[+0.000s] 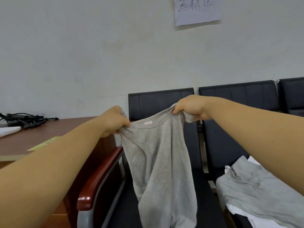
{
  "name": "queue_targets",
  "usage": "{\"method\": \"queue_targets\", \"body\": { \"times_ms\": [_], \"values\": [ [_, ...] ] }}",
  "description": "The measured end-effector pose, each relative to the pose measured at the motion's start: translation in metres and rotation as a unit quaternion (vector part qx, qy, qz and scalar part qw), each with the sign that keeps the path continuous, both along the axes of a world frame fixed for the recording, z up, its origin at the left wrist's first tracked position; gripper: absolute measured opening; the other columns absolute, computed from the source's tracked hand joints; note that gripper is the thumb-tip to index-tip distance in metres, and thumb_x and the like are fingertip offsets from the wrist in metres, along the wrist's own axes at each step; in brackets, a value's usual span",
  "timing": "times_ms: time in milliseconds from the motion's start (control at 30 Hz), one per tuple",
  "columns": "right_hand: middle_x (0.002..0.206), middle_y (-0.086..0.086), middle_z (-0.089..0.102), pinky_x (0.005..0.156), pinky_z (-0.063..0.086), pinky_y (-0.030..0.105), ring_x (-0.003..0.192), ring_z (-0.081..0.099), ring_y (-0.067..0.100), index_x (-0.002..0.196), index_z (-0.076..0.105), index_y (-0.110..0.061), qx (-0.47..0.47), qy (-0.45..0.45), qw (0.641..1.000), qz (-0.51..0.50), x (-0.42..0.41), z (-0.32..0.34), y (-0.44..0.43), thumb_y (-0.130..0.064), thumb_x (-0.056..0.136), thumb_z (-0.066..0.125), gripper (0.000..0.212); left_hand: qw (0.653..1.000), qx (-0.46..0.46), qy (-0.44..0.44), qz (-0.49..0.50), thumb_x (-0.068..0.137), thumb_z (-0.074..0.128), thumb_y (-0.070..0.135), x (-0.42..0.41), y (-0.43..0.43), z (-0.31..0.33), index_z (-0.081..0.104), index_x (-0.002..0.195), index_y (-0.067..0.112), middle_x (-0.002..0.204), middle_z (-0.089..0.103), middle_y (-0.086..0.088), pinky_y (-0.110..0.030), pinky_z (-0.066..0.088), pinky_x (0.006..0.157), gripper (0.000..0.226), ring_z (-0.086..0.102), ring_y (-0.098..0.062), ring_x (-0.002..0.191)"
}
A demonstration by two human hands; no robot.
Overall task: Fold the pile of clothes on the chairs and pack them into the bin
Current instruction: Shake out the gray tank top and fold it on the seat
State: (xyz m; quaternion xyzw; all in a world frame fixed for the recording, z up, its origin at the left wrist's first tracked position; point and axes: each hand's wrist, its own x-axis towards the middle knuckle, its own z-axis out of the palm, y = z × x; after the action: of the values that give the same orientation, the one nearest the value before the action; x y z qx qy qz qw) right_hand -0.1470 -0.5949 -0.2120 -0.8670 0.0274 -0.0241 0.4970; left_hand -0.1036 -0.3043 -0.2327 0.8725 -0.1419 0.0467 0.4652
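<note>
Nearest, two bare forearms stretched forward from the lower corners; just beyond the left one stood the reddish wooden armrest [102, 170] of a black chair [156, 101]; a grey shirt [158, 153] hung in the air over that chair's seat, its lower end running out of view at the bottom edge; to the right, on the seat of the next chair [238, 96], lay a rumpled pile of clothes [255, 191], grey over white, well apart from the hanging shirt. Further out, the left hand [115, 120] gripped the shirt's left shoulder, fingers curled tight and bunching the cloth beside the neckline; the right hand [190, 106], a little higher, gripped the other shoulder, fingers curled down round the fabric; the neckline sagged between them, a small pale label showing inside. Left of the chairs stood a brown desk [49, 129] with a yellow-green sheet [44, 143] near its front edge and black cables [26, 118] at its far side; behind everything rose a pale wall [98, 55], with a handwritten paper sign [197, 10] stuck high on it.
</note>
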Motion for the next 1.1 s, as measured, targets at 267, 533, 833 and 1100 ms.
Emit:
{"method": "queue_targets", "body": {
  "times_ms": [267, 533, 833, 1100],
  "values": [
    [0.108, 0.014, 0.077, 0.086, 0.061, 0.044, 0.101, 0.076, 0.028, 0.105, 0.072, -0.012, 0.2, -0.025, 0.978, 0.05, 0.0, -0.004, -0.002, -0.002, 0.096, 0.064, 0.015, 0.963, 0.197, -0.174, 0.052, 0.093, 0.04, -0.009, 0.002, -0.006, 0.005, 0.039, 0.107, 0.007, 0.089, 0.045, -0.009, -0.029, 0.034, 0.055, 0.021, 0.042, -0.016, 0.072],
    [0.099, 0.01, 0.072, 0.077, 0.061, 0.036, 0.083, 0.07, 0.021, 0.106, 0.069, -0.012, 0.075, 0.009, 0.996, 0.044, -0.002, -0.014, -0.004, 0.003, 0.089, 0.072, 0.023, 0.9, 0.302, -0.288, 0.125, 0.096, 0.041, -0.003, 0.006, -0.005, -0.004, 0.037, 0.112, 0.014, 0.078, 0.046, -0.006, -0.035, 0.033, 0.056, 0.024, 0.045, -0.02, 0.065],
    [0.103, 0.009, 0.07, 0.077, 0.06, 0.036, 0.086, 0.068, 0.021, 0.107, 0.069, -0.013, 0.018, 0.009, 0.999, 0.034, -0.003, -0.016, -0.006, -0.005, 0.089, 0.074, 0.021, 0.928, -0.3, 0.16, 0.151, 0.105, 0.049, 0.01, 0.027, -0.014, -0.001, 0.06, 0.096, 0.009, 0.07, 0.069, -0.006, -0.022, 0.05, 0.043, 0.014, 0.064, -0.013, 0.049],
    [0.1, 0.007, 0.074, 0.071, 0.059, 0.033, 0.085, 0.073, 0.021, 0.104, 0.068, -0.013, 0.038, 0.023, 0.998, 0.051, -0.005, -0.017, -0.013, -0.003, 0.088, 0.075, 0.021, 0.905, -0.375, 0.198, 0.031, 0.102, 0.045, 0.013, 0.012, -0.027, 0.003, 0.057, 0.077, 0.009, 0.057, 0.061, -0.006, -0.029, 0.053, 0.046, 0.028, 0.06, -0.02, 0.045]
  ]
}}
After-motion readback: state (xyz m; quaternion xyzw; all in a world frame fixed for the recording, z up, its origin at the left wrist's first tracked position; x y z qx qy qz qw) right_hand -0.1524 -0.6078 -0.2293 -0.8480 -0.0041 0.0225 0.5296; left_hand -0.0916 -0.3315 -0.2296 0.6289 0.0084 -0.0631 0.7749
